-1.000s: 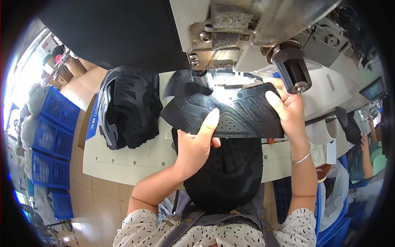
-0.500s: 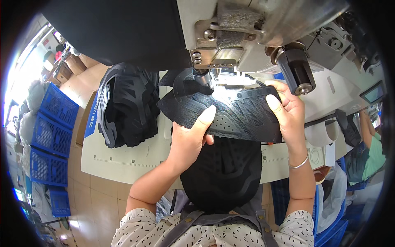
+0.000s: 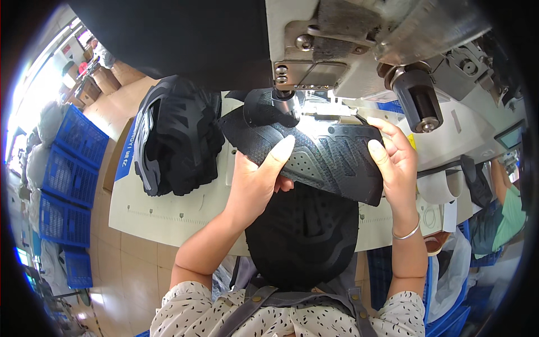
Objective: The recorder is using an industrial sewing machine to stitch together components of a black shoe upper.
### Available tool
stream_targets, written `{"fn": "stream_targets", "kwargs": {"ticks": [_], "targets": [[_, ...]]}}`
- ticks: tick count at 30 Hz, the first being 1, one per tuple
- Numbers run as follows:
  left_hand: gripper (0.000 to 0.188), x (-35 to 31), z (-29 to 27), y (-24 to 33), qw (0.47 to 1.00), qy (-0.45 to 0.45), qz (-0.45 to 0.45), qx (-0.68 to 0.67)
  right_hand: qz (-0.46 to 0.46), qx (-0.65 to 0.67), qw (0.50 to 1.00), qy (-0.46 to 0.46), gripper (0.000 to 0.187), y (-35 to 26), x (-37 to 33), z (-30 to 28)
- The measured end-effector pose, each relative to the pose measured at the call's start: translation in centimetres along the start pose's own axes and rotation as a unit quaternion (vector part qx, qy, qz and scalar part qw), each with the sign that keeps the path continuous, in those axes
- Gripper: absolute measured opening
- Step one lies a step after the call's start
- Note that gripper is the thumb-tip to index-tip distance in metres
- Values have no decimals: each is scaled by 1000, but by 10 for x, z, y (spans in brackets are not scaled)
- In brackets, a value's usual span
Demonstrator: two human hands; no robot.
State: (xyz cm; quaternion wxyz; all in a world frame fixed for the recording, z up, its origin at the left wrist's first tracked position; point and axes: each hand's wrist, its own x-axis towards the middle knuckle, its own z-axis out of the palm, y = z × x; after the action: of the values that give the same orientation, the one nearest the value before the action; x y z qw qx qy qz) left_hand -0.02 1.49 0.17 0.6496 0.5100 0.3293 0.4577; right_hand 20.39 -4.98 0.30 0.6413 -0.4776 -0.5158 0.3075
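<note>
A single head-worn fisheye camera looks steeply down and forward over the white, dark-flecked fabric sleeves [image 3: 188,303], the bare left hand [image 3: 255,182] and bare right hand [image 3: 400,171] near mid-view, the silver-grey metal machine head [image 3: 362,67] large above.

A pale worktop [image 3: 149,222] with a ruled scale along its near edge stands over a floor [image 3: 126,267] of beige tiles, where patches of light shine. On the left, blue plastic crates [image 3: 65,219] line up beside whitish bags [image 3: 36,154]; brown boxes [image 3: 104,80] stand farther back. Glaring white light [image 3: 25,106] floods that side. At the far right is a small screen [image 3: 510,136].
</note>
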Motion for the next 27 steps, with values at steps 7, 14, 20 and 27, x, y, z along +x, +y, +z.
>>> {"fn": "stream_targets", "kwargs": {"ticks": [7,14,20,27], "targets": [[28,4,-8,-1,999,-19,19,29,10,3,1000,-1,29,-6,-11,4],[25,-12,0,-9,998,-58,22,19,48,-45,997,-42,29,-18,-38,11],[20,-43,0,-12,996,-94,0,8,-11,-153,984,-90,30,-19,-61,15],[26,-32,-38,2,994,-80,-68,-29,49,-21,997,51,57,19,-42,7]]}}
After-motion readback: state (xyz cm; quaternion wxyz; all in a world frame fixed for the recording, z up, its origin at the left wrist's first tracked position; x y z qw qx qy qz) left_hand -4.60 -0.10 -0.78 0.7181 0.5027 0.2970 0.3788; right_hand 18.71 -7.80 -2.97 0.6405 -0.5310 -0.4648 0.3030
